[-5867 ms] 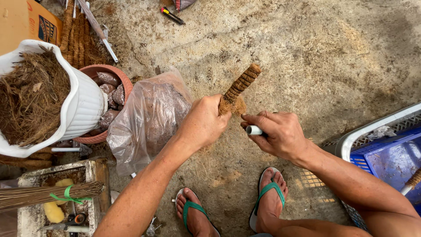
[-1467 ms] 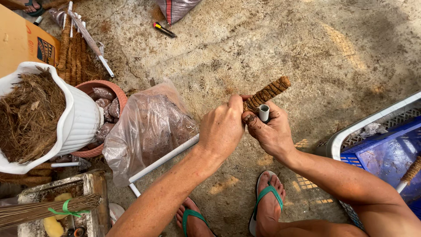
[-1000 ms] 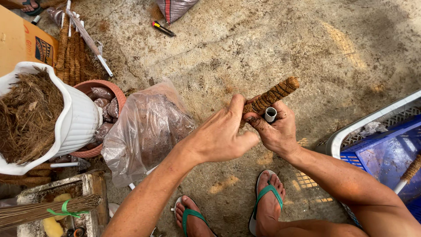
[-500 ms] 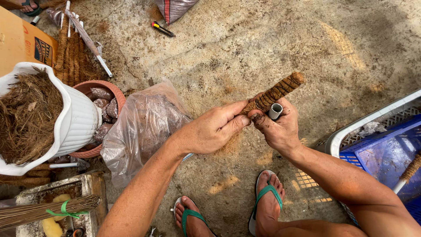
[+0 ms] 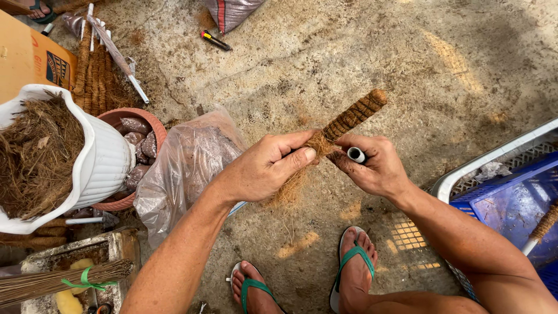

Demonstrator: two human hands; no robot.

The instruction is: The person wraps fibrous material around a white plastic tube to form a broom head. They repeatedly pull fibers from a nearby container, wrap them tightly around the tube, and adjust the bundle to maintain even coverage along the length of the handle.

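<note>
Coir, brown and stringy, wraps the fibre-covered stick (image 5: 353, 115) that runs slantwise between both hands, its bound end pointing up and to the right, clear of either grip. The left hand (image 5: 264, 168) closes around the lower part of the stick, fingers curled over a loose tuft of fibre (image 5: 290, 189) with the thumb pressed flat along the top; strands hang down below the palm toward the concrete floor (image 5: 360, 52). The right hand (image 5: 375, 166) sits just beside it, touching the same stretch of stick, and its fingers pinch a small white spool (image 5: 356, 154) whose open end faces the camera. So the wound section lies above and beyond both hands, and the unbound, ragged section sits inside the left grip.

A clear plastic bag (image 5: 183, 168) slumps on the floor just left of the left forearm. Beside it stands a terracotta pot (image 5: 119, 203), and a white basket (image 5: 107, 166) heaped with more fibre leans against that pot. Finished sticks (image 5: 93, 72) lie in a row near the top left. A blue crate (image 5: 511, 203) with a white rim stands at the right. Two feet in green flip-flops (image 5: 354, 273) rest below the hands.
</note>
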